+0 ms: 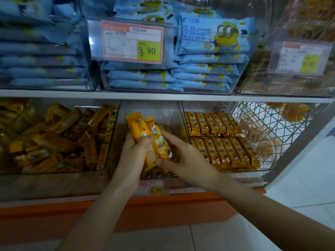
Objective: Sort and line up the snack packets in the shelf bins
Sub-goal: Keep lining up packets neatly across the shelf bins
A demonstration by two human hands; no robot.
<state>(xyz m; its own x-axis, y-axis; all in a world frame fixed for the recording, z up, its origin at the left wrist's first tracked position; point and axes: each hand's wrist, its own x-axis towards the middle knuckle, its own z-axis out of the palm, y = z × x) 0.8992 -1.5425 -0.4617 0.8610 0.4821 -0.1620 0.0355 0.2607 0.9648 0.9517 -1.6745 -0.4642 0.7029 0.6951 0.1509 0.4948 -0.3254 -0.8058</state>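
My left hand (133,153) grips a small bundle of yellow snack packets (145,131) upright over the middle clear bin (150,109) on the lower shelf. My right hand (183,156) holds the same bundle from the right, thumb under its lower end and fingers along its side. More yellow packets (155,173) lie low in the middle bin beneath my hands. The right bin (223,140) holds yellow packets lined up in two neat rows. The left bin (59,140) is filled with a jumbled heap of the same packets.
Clear bins of stacked blue packets (208,69) stand on the upper shelf behind a price tag (132,42). A white wire basket (268,127) with orange goods stands at the lower right. A small price tag (154,187) hangs below the middle bin, above an orange base strip.
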